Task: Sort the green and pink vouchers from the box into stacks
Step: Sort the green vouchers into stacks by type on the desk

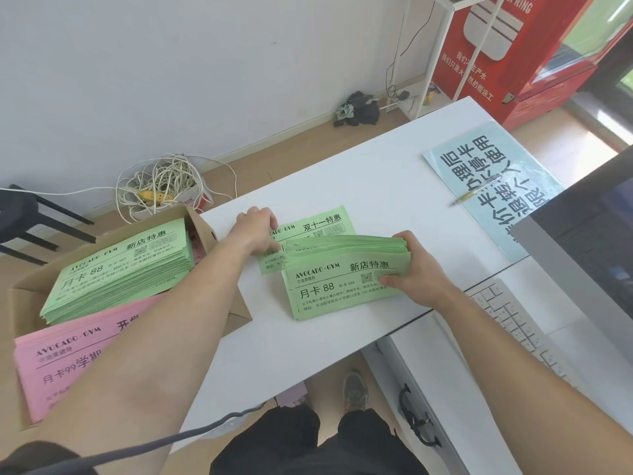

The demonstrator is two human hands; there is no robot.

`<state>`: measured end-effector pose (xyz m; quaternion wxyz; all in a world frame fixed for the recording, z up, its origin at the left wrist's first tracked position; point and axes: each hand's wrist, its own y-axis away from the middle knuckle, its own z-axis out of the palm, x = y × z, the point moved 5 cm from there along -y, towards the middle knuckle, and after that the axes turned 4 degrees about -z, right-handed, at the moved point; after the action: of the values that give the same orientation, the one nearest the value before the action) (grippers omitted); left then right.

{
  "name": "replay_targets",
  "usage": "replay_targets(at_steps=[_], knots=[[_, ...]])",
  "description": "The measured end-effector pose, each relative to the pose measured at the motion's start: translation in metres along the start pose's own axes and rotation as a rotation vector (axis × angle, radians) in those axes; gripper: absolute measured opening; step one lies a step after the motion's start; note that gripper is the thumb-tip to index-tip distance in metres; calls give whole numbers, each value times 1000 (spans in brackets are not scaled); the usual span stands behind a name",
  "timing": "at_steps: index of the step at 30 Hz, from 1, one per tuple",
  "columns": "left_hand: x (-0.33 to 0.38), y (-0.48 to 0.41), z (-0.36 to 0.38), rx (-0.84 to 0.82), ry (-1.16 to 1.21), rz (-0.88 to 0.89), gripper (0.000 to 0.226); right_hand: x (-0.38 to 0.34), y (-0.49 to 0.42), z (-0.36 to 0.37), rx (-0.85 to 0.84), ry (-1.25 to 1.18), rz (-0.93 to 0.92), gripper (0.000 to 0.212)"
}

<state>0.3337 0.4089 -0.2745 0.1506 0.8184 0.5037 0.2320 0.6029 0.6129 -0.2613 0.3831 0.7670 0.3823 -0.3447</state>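
Note:
An open cardboard box [219, 234] at the left holds a thick pile of green vouchers [116, 275] and, nearer me, a pile of pink vouchers [65, 358]. On the white table [376, 173] lies a flat green voucher [318, 224] with different print. My left hand [257, 231] pinches its left edge. My right hand [414, 269] grips the right end of a thick bundle of green vouchers [339, 279], held fanned and tilted just above the table, overlapping the flat voucher's near side.
A pale blue laminated sign [493, 186] with a pen [476, 192] on it lies at the table's right. A monitor [589, 241] and keyboard [513, 320] stand on a lower desk at the right. On the floor sit tangled cables [161, 183]; a red cooler [534, 53] stands behind.

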Motion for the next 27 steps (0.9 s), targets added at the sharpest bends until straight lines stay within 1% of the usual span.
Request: replay_targets(at_steps=[3, 4, 7, 10, 14, 19, 21, 24, 25, 27], knots=[[-1, 3, 2, -22, 62, 4, 61, 0, 0, 0, -3, -2, 4, 57], [-1, 3, 1, -10, 49, 14, 60, 0, 0, 0, -3, -1, 4, 56], [-1, 3, -1, 47, 10, 25, 48, 1, 1, -1, -4, -3, 7, 56], [-2, 3, 1, 50, 21, 22, 42, 5, 1, -3, 0, -9, 12, 57], [-2, 3, 2, 28, 22, 31, 41, 7, 0, -4, -4, 0, 15, 57], [0, 3, 0, 22, 0, 10, 57, 7, -2, -3, -18, -3, 14, 56], [2, 4, -2, 12, -43, -1, 59, 8, -3, -4, -18, -6, 16, 56], [4, 5, -4, 3, -85, 6, 47, 7, -4, -4, -9, -2, 5, 56], [4, 6, -6, 4, -57, 19, 40, 6, -4, -4, -9, 3, 1, 55], [4, 7, -11, 28, 73, 66, 21, 2, -7, -3, -7, 25, -13, 55]])
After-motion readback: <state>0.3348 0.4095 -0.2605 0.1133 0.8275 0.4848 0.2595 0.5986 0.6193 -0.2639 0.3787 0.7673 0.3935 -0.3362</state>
